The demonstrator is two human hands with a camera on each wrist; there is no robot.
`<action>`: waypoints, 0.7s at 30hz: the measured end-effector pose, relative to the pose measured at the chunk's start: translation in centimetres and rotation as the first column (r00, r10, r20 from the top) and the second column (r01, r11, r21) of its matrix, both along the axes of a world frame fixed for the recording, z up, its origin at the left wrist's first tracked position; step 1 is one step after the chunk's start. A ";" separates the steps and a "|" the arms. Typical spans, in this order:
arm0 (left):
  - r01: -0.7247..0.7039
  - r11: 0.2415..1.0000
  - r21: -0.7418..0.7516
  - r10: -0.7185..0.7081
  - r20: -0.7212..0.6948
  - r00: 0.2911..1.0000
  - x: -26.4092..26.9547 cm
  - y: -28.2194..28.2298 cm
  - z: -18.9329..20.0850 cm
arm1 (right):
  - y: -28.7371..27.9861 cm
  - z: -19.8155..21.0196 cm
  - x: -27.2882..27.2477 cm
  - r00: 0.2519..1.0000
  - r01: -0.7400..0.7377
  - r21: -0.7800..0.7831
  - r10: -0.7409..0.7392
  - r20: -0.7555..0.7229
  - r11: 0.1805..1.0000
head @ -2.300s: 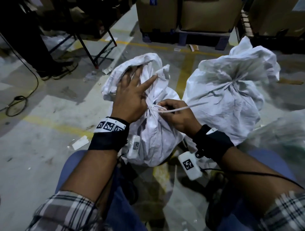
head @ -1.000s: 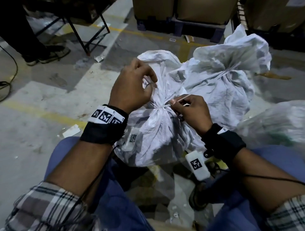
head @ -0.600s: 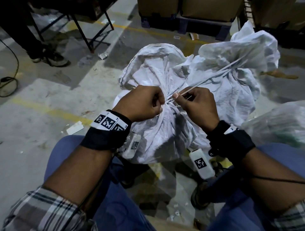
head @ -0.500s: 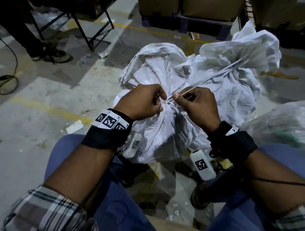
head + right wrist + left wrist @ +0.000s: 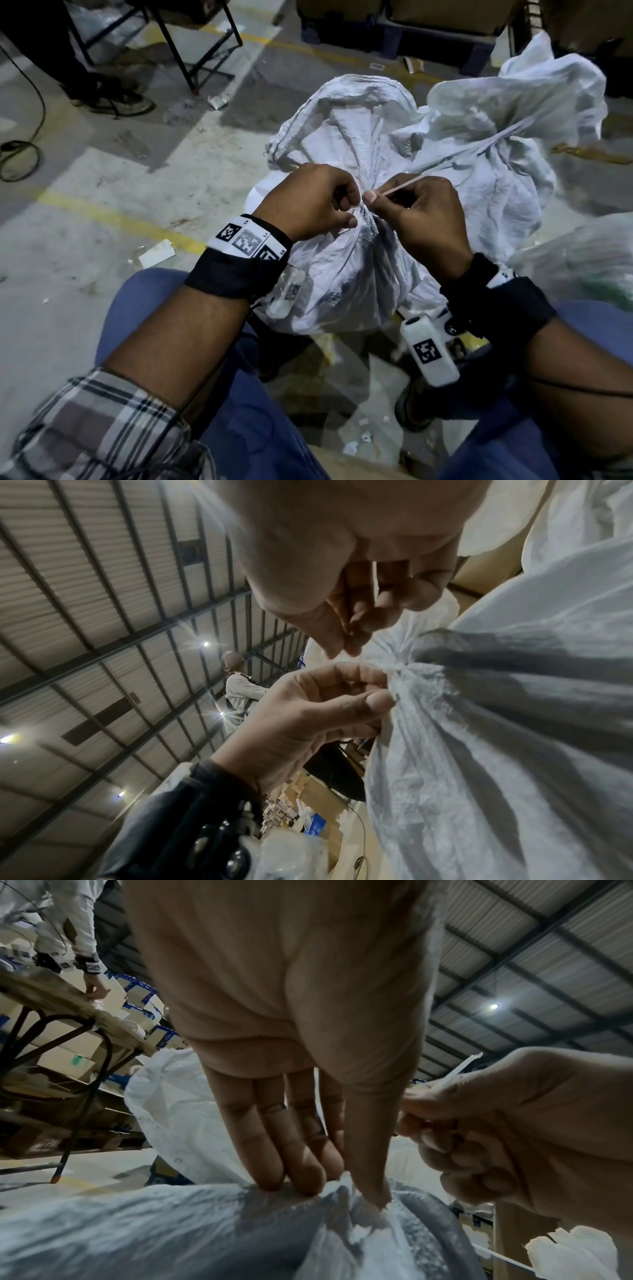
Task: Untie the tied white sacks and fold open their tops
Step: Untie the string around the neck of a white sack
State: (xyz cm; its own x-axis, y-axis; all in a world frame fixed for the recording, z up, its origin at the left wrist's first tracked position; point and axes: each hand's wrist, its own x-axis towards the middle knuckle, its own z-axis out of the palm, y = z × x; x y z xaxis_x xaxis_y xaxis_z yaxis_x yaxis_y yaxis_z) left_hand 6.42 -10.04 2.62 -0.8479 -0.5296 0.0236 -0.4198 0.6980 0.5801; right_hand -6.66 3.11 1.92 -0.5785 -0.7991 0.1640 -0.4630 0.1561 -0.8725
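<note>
The near white sack stands between my knees, its neck bunched and tied. My left hand pinches the gathered neck at the knot with thumb and fingers. Close against it, my right hand pinches the thin white tie strip, whose free end sticks up to the right. A second white sack stands behind, tied with its own strip. The knot itself is hidden under my fingers.
A translucent bag lies at my right. Folding table legs, another person's shoes and a black cable are at the far left. Cartons on pallets line the back. A paper scrap lies on the floor.
My left hand came down from the sack's ruffled top to the tied neck and now pinches it. My right hand kept the strip and drew close against the left.
</note>
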 end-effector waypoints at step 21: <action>0.142 0.955 0.261 -0.154 0.027 0.988 -0.8 -0.3 -0.7 | 0.1 -0.3 -1.0 0.992 -0.047 -0.033 0.051 0.118 0.998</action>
State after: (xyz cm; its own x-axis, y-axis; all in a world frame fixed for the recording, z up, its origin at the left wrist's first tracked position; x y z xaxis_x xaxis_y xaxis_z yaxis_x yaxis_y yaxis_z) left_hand 5.61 -10.33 1.96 -0.9142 -0.3809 -0.1385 -0.3540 0.5840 0.7305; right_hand -7.61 3.16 1.60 -0.5555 -0.8226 0.1211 -0.3626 0.1086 -0.9256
